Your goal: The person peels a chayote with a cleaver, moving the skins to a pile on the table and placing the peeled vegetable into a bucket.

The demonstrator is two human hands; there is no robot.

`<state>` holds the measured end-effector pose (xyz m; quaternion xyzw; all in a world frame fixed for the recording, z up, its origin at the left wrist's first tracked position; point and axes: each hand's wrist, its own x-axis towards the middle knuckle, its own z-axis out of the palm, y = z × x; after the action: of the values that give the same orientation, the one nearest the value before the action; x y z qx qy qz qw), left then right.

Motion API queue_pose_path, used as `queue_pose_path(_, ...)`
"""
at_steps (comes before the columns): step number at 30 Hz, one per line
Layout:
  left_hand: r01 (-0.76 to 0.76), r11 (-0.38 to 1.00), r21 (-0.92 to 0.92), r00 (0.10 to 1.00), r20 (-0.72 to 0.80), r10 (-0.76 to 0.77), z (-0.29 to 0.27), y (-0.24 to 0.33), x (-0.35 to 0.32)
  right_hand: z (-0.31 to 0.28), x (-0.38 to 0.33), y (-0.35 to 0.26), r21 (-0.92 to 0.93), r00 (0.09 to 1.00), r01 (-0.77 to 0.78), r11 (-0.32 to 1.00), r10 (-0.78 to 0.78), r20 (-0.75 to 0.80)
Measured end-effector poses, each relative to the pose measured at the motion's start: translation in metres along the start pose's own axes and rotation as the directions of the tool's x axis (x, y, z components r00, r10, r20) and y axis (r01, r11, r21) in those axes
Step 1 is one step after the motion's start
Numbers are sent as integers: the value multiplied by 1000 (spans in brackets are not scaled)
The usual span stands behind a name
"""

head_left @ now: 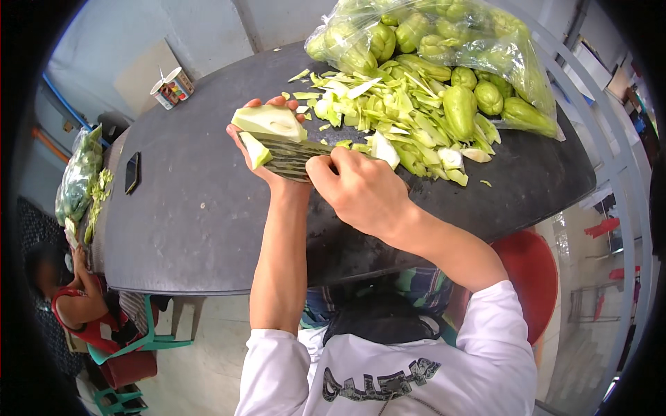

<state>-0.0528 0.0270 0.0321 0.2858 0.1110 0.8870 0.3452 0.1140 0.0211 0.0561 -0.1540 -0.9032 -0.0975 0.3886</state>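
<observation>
My left hand (258, 172) is closed round a peeled, cut chayote half (270, 123), its pale seed hollow facing up. My right hand (364, 187) grips a knife by a handle mostly hidden in the fingers. The knife's dark, streaked blade (295, 161) lies against the chayote's near side, where a narrow wedge (257, 150) stands partly apart from it. Just beyond my hands a heap of green peels and trimmings (402, 111) covers the table, with several whole chayotes (459, 111) on its right side. More fill a clear plastic bag (513, 55) behind.
The dark table (187, 236) carries a phone (132, 172) at its left and two printed cups (172, 88) at the far left. Another person (87, 305) sits at the left beside a bag of greens (78, 173). A red seat (531, 277) and a curved grey railing (614, 166) stand right.
</observation>
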Motion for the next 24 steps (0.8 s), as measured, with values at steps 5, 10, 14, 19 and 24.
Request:
queue_pose_path(5,-49,989,142,995,-74,60,10,-1,-1,-10,-7,0,26,999,-25,999,24,33)
queue_pose_path(10,-35,995,92,994,-101,45,20,-6,-5,0,3,6,0,999,-29,1000,29,22)
queue_pose_path(14,-6,999,39,994,-108,10,12,-1,-4,8,5,1,-38,999,-14,999,12,-33)
queue_pose_path(19,24,996,83,987,-157,-11,18,-9,-7,11,9,4,-68,1000,-22,997,22,1)
queue_pose_path(24,55,984,172,972,-234,-13,24,-15,-10,14,12,0,-60,998,-68,996,68,2)
